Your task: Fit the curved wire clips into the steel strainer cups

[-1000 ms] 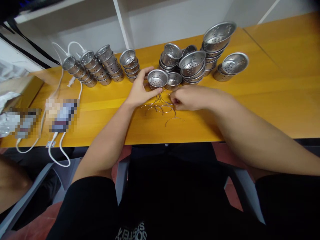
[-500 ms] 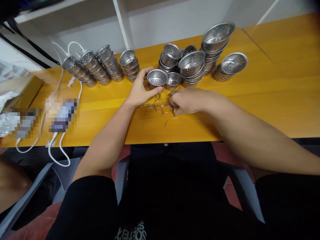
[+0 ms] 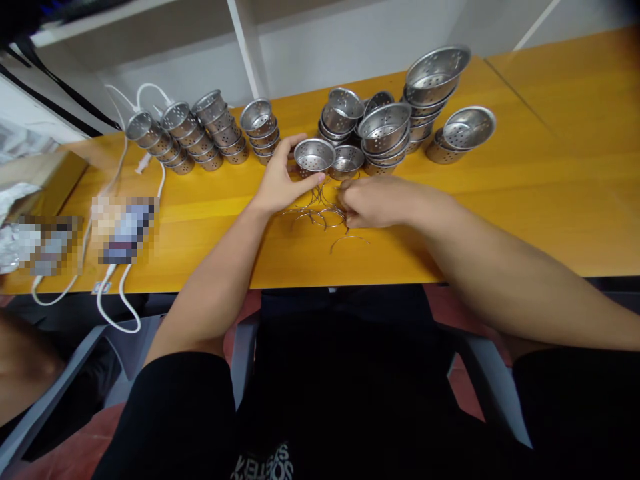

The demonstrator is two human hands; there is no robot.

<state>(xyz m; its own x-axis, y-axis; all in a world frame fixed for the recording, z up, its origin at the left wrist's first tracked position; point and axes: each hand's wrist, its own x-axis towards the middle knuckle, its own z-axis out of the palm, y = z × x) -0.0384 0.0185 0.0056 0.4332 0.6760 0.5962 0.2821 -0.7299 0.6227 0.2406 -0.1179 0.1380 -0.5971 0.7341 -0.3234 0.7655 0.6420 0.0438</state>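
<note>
My left hand (image 3: 280, 180) is curled around a small perforated metal cup (image 3: 315, 155), thumb at the near rim and fingers on the far left side. The cup's mouth faces up. Just to the right, my right hand (image 3: 367, 202) has its fingers pinched together at a pile of thin curved wires (image 3: 320, 215). Whatever sits between those fingertips is hidden. One loose curved wire (image 3: 350, 238) lies apart, nearer the table's front edge. Directly behind my right hand stands another small perforated cup (image 3: 347, 160), beside the held one.
Stacks of perforated cups (image 3: 220, 123) line the back left of the yellow table (image 3: 550, 200). Larger stacked cups (image 3: 385, 127) and a taller stack (image 3: 435, 73) stand behind my hands, with a tilted cup (image 3: 467, 127) farther right. At left lie a blurred phone (image 3: 127, 233) and white cables (image 3: 120, 313).
</note>
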